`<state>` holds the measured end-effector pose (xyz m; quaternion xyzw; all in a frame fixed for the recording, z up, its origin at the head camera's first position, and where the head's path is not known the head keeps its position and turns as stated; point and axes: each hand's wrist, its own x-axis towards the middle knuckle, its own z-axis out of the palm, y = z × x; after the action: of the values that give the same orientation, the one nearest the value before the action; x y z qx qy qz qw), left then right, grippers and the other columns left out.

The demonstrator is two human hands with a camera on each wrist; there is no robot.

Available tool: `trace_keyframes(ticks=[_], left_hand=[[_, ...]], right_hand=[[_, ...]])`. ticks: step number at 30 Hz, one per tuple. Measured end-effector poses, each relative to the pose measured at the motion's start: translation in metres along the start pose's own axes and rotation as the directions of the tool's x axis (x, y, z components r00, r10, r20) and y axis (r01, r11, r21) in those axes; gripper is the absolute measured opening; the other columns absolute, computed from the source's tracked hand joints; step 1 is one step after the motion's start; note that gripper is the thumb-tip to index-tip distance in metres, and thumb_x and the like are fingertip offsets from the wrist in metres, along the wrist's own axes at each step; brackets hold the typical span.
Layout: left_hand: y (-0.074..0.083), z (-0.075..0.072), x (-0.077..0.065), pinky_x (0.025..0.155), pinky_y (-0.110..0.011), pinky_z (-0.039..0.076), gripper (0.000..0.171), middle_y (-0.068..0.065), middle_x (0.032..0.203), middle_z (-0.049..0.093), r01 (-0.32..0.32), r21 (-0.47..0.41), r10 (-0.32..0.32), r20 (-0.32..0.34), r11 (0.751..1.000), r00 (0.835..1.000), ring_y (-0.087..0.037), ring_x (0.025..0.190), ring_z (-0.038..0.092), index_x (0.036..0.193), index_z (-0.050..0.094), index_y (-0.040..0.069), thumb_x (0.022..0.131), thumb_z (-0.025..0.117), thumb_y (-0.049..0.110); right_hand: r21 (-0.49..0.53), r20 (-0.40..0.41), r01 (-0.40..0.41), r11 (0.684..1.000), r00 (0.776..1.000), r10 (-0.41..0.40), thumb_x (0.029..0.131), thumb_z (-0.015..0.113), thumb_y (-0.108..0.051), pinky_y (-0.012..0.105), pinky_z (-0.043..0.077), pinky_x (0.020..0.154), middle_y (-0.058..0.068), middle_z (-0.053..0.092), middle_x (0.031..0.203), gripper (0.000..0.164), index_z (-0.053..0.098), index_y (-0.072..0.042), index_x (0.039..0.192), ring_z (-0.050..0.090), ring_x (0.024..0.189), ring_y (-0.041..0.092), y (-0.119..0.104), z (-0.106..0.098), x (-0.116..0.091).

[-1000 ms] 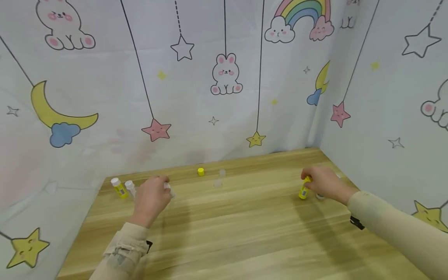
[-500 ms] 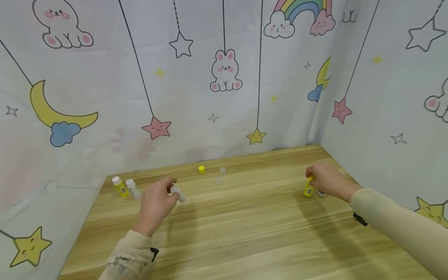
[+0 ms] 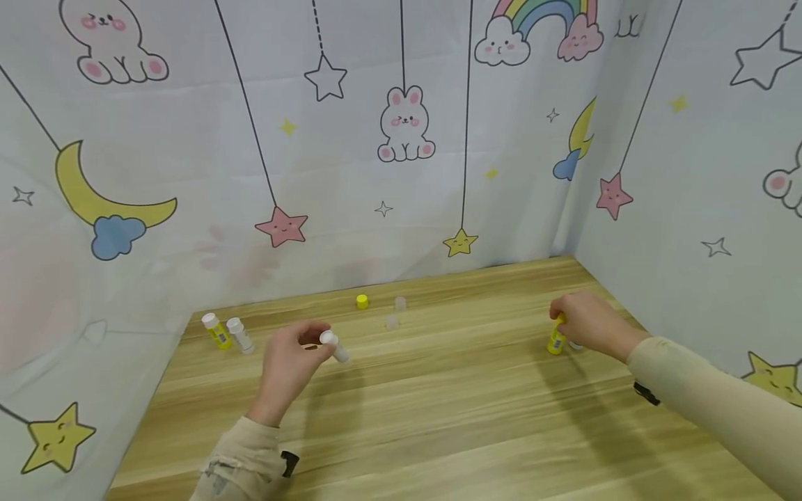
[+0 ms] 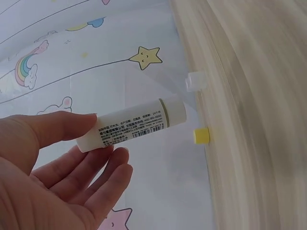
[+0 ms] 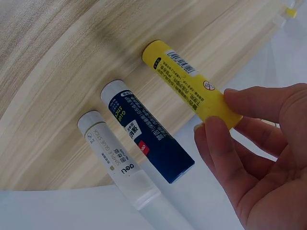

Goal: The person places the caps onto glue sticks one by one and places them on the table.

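Observation:
My left hand (image 3: 294,365) pinches a white glue stick (image 4: 134,123) by one end, between thumb and fingers. It is held tilted over the table, its printed label and barcode facing the left wrist camera. On the right side, my right hand (image 3: 589,323) pinches the top end of a yellow glue stick (image 5: 189,81), whose lower end is at the tabletop. Beside that one stand a navy glue stick (image 5: 146,129) with a white end and a white glue stick (image 5: 117,155) with a clear cap. The head view mostly hides these two behind my right hand.
Two more glue sticks, one yellow with a white top (image 3: 216,331) and one white (image 3: 241,336), stand at the table's left. Toward the back lie a yellow cap (image 3: 362,301) and two translucent caps, one farther back (image 3: 400,303). Patterned white cloth (image 3: 344,160) borders the wooden table (image 3: 438,390).
My left hand has carried the white glue stick rightward, away from the two at the left. My right hand and the yellow glue stick have shifted slightly right.

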<state>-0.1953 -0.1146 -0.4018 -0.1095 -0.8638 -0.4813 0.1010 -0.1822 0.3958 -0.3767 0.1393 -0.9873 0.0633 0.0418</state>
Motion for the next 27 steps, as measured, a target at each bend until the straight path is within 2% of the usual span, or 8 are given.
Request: trace_keyframes(ticks=[2, 4, 9, 13, 17, 20, 23, 27], left_hand=[[0.0, 0.001, -0.001, 0.08, -0.038, 0.057, 0.029, -0.006, 0.103, 0.072, 0.051, -0.073, -0.049, 0.018, 0.996, 0.999, -0.022, 0.097, 0.067, 0.113, 0.074, 0.009, 0.085, 0.08, 0.01], [-0.001, 0.002, -0.002, 0.08, -0.036, 0.056, 0.031, -0.007, 0.106, 0.072, 0.105, -0.161, -0.101, 0.038, 0.981, 0.994, -0.021, 0.099, 0.066, 0.115, 0.073, 0.011, 0.085, 0.081, 0.01], [-0.003, 0.004, -0.003, 0.084, -0.035, 0.056, 0.034, -0.011, 0.112, 0.069, 0.208, -0.355, -0.192, 0.08, 0.912, 0.978, -0.024, 0.101, 0.066, 0.117, 0.071, 0.009, 0.085, 0.082, 0.01], [-0.002, 0.005, -0.003, 0.088, -0.036, 0.054, 0.038, -0.014, 0.116, 0.067, 0.252, -0.434, -0.23, 0.105, 0.865, 0.968, -0.024, 0.104, 0.065, 0.119, 0.07, 0.003, 0.084, 0.083, 0.012], [-0.002, 0.006, -0.001, 0.091, -0.035, 0.053, 0.042, -0.013, 0.119, 0.065, 0.311, -0.505, -0.285, 0.131, 0.805, 0.95, -0.023, 0.107, 0.063, 0.124, 0.068, -0.001, 0.086, 0.081, 0.01], [-0.002, 0.007, 0.0, 0.093, -0.033, 0.053, 0.043, -0.01, 0.117, 0.066, 0.342, -0.555, -0.316, 0.146, 0.759, 0.938, -0.021, 0.106, 0.064, 0.126, 0.066, -0.003, 0.086, 0.08, 0.008], [-0.003, 0.008, -0.001, 0.093, -0.033, 0.053, 0.044, -0.007, 0.113, 0.068, 0.357, -0.6, -0.325, 0.165, 0.716, 0.931, -0.02, 0.103, 0.066, 0.127, 0.065, -0.005, 0.087, 0.079, 0.005], [-0.004, 0.01, -0.002, 0.095, -0.037, 0.052, 0.044, -0.007, 0.109, 0.068, 0.379, -0.664, -0.333, 0.202, 0.644, 0.921, -0.021, 0.101, 0.066, 0.129, 0.062, -0.006, 0.088, 0.076, 0.001]], right_hand=[[-0.011, 0.006, -0.012, 1.0, 1.0, 0.012, 0.08, 0.078, -0.002, 0.042, 0.056, 0.068, 0.012, 0.072, 0.095, 0.019, 0.074, 0.0, 0.098, 0.067, 0.083, 0.026, 0.0, 0.0, 0.001], [-0.027, 0.004, -0.018, 0.999, 1.0, 0.019, 0.082, 0.078, -0.004, 0.042, 0.055, 0.066, 0.012, 0.073, 0.096, 0.019, 0.074, -0.001, 0.1, 0.068, 0.085, 0.027, -0.002, 0.0, 0.001], [-0.081, -0.053, -0.005, 0.997, 0.999, 0.0, 0.088, 0.072, -0.007, 0.041, 0.055, 0.061, 0.012, 0.071, 0.095, 0.014, 0.073, -0.001, 0.1, 0.067, 0.082, 0.029, -0.012, -0.004, 0.001], [-0.143, -0.133, 0.04, 0.989, 0.989, -0.06, 0.09, 0.067, -0.005, 0.042, 0.054, 0.062, 0.008, 0.064, 0.086, 0.007, 0.07, -0.003, 0.095, 0.062, 0.076, 0.027, -0.026, -0.01, 0.005], [-0.205, -0.192, 0.071, 0.976, 0.975, -0.111, 0.091, 0.067, -0.008, 0.037, 0.048, 0.054, 0.003, 0.057, 0.079, 0.001, 0.067, -0.008, 0.089, 0.056, 0.071, 0.024, -0.042, -0.012, 0.015], [-0.211, -0.225, 0.091, 0.973, 0.964, -0.139, 0.09, 0.069, -0.009, 0.035, 0.047, 0.052, 0.003, 0.057, 0.081, 0.003, 0.066, -0.01, 0.09, 0.056, 0.074, 0.024, -0.054, -0.009, 0.024], [-0.2, -0.248, 0.128, 0.971, 0.952, -0.177, 0.091, 0.069, -0.01, 0.038, 0.051, 0.057, 0.005, 0.062, 0.088, 0.004, 0.069, -0.011, 0.095, 0.06, 0.08, 0.026, -0.065, -0.005, 0.035], [-0.172, -0.255, 0.175, 0.969, 0.942, -0.216, 0.093, 0.068, -0.012, 0.04, 0.053, 0.062, 0.005, 0.065, 0.091, 0.011, 0.072, -0.01, 0.103, 0.062, 0.078, 0.024, -0.081, -0.002, 0.051]])
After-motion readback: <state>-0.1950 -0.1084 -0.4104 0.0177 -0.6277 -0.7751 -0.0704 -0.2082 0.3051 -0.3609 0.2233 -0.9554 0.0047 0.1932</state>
